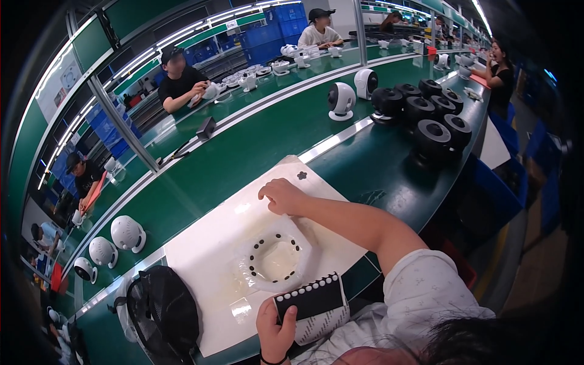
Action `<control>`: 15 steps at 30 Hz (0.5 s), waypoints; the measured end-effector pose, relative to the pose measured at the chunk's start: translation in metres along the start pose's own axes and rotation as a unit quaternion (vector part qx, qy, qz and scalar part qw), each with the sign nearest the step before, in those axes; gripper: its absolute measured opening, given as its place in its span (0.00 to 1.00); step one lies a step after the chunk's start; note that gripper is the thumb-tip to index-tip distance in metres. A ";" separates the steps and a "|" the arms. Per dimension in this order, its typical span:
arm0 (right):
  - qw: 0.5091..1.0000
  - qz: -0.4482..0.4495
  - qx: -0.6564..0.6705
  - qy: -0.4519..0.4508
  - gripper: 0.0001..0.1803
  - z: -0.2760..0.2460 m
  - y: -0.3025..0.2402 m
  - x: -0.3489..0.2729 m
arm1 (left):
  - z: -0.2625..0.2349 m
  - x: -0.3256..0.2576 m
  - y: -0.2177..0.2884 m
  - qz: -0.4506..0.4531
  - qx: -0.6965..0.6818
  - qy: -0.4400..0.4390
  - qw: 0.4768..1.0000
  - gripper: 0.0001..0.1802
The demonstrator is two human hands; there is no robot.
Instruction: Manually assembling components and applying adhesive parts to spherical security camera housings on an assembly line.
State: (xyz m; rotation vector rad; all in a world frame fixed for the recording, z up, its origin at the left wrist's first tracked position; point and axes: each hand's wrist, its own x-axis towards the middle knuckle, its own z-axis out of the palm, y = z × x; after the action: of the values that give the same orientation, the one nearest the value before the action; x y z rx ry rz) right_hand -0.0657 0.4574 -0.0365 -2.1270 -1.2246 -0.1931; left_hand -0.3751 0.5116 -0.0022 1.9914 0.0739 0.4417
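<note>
My left hand (277, 328), with a dark band at the wrist, grips a black sheet of round pads (309, 299), its white printed backing curling below. Along the sheet's upper edge runs a row of white round spots. My right hand (284, 196) is over the white board (213, 243) with its fingers curled; whatever is between the fingertips is hidden. Between my hands sits a whitish ring-shaped holder (248, 272) with several small black dots around its rim. A small black flower-shaped piece (302, 175) lies near the board's far corner.
A black mesh bag (164, 310) stands left of the board. White rounded devices (129, 233) line the far-left belt; two more (341, 101) stand ahead. Several black round units (433, 137) cluster at the right. Co-workers (177, 79) sit across the green line.
</note>
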 end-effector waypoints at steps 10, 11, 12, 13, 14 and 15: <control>1.000 0.019 0.002 -0.024 0.15 -0.005 -0.002 -0.001 | 0.003 0.002 0.005 0.003 0.011 0.002 1.000 0.10; 0.999 0.021 0.002 -0.026 0.15 -0.005 -0.001 -0.001 | 0.003 0.003 0.005 0.006 0.019 0.001 1.000 0.10; 0.999 0.023 0.002 -0.028 0.15 -0.005 0.000 -0.002 | 0.003 0.003 0.004 0.006 0.019 0.000 1.000 0.10; 0.999 0.023 0.002 -0.029 0.15 -0.005 -0.001 -0.002 | 0.003 0.002 0.003 0.004 0.018 0.004 1.000 0.10; 0.999 0.020 0.002 -0.026 0.15 -0.005 -0.001 -0.001 | 0.003 0.001 0.003 0.001 0.016 0.008 1.000 0.10; 1.000 0.016 0.002 -0.023 0.15 -0.004 -0.002 -0.001 | 0.003 0.001 0.003 0.000 0.017 0.008 1.000 0.10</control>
State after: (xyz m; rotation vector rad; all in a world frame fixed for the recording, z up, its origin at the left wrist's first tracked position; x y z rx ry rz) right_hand -0.0670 0.4547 -0.0330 -2.1578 -1.2143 -0.1295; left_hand -0.3737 0.5074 -0.0002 2.0208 0.0916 0.4604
